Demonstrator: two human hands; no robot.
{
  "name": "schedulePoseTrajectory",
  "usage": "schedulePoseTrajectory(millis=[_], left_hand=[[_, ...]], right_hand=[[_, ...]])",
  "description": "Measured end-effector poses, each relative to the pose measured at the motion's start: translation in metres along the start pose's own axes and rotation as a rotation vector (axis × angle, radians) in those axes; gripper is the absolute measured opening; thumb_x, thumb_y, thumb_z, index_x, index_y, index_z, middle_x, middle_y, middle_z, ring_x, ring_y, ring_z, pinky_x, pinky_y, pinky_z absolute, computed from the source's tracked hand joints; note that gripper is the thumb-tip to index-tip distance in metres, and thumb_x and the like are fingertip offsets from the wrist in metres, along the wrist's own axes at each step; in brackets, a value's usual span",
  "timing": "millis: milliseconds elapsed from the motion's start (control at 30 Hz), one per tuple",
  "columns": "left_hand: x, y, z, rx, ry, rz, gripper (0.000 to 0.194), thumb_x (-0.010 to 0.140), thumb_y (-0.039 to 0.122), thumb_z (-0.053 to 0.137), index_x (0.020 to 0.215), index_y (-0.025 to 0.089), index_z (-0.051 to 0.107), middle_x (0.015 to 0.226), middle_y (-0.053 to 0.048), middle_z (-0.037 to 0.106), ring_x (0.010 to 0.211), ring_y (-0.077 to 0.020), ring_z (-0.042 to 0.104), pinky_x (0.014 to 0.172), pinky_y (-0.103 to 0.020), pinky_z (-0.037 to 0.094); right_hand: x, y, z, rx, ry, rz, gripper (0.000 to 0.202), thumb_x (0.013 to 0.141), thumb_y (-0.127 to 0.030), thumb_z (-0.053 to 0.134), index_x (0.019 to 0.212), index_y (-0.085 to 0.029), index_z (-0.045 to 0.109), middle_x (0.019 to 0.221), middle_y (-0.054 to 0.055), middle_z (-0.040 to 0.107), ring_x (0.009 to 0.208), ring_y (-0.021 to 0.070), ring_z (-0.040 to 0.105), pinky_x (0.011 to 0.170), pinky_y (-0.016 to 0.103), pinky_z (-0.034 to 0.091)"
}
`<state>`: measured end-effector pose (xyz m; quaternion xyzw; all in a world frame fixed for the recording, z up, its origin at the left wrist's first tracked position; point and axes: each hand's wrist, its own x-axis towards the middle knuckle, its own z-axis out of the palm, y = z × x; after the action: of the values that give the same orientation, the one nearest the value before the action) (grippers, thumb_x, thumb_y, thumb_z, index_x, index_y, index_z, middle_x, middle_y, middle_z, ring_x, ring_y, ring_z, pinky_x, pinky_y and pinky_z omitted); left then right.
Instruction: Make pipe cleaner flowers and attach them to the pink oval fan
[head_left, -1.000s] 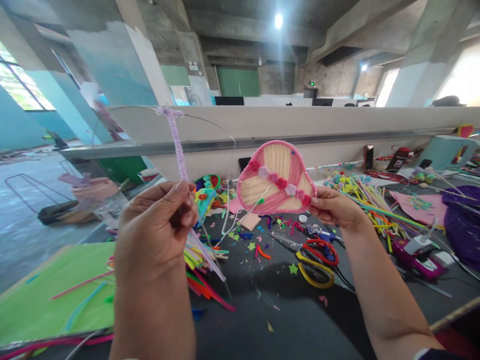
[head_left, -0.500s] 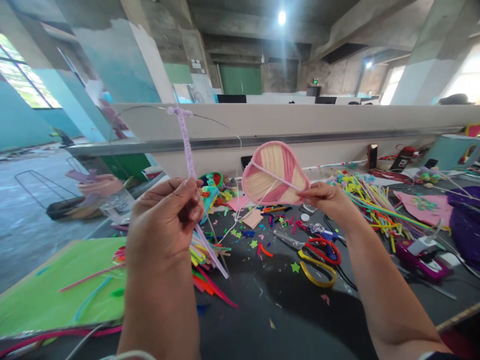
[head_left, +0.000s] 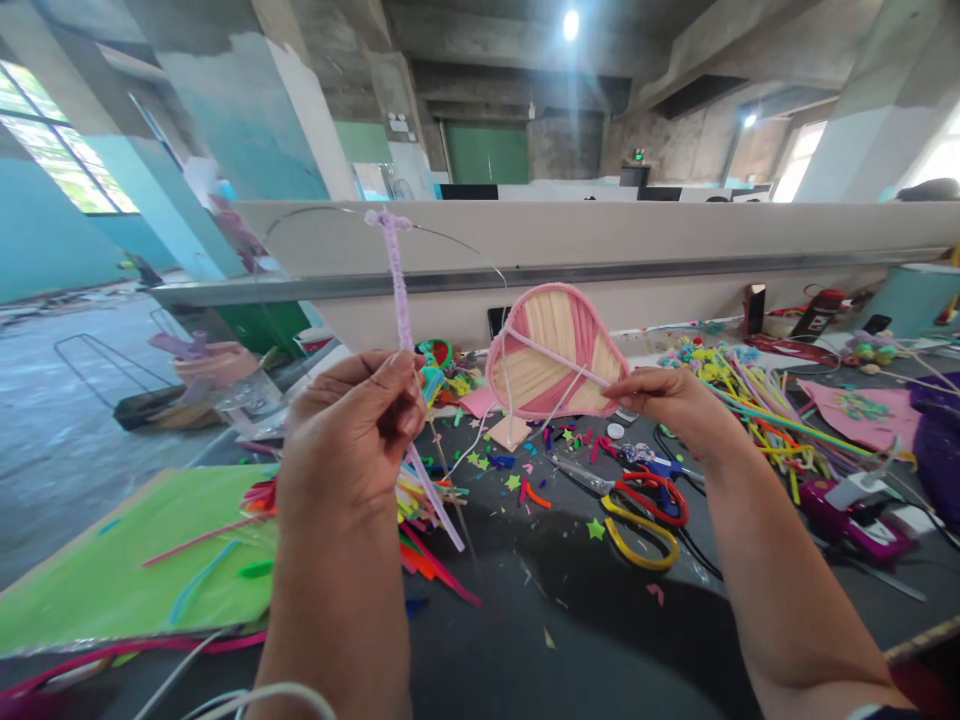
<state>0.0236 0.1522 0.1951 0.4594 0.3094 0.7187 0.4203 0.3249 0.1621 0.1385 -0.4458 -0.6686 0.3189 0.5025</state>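
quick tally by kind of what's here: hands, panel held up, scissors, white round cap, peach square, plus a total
Hands: 2 (left hand pinching a purple stem, right hand gripping the panel)
Pink-and-cream panel: 1
Scissors: 1 pair
White round cap: 1
Peach square: 1
Total: 6

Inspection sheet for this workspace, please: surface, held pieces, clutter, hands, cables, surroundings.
Surface: dark tabletop, strewn with small scraps.
Held pieces: T-shaped lilac piece, roughly upright; pink-edged striped panel; both raised.
Clutter: scissors with red and yellow handles, green star, coloured stems heaped at right.
Hands: left hand pinches the lilac piece; right hand grips the panel's edge.
Cables: white cable at lower left; purple socket block with white plug.
Surroundings: pale partition behind, ceiling lamp lit.
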Motion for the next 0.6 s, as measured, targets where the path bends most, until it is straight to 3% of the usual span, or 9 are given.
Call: schedulePoseTrajectory(millis=[600], left_hand=[[0.0016,-0.0038,-0.0029,0.019,-0.092,0.027,0.012,0.068,0.022,0.071,0.066,0.013,0.063,0.052,0.002,0.052,0.033,-0.0045,0.040,0.030,-0.020,0.021]], right_hand=[[-0.0007,-0.0060,-0.0002,-0.013,-0.048,0.013,0.016,0.070,-0.029,0.072,0.084,-0.022,0.076,0.076,0.004,0.072,0.076,0.0184,0.064,0.070,0.031,0.049]])
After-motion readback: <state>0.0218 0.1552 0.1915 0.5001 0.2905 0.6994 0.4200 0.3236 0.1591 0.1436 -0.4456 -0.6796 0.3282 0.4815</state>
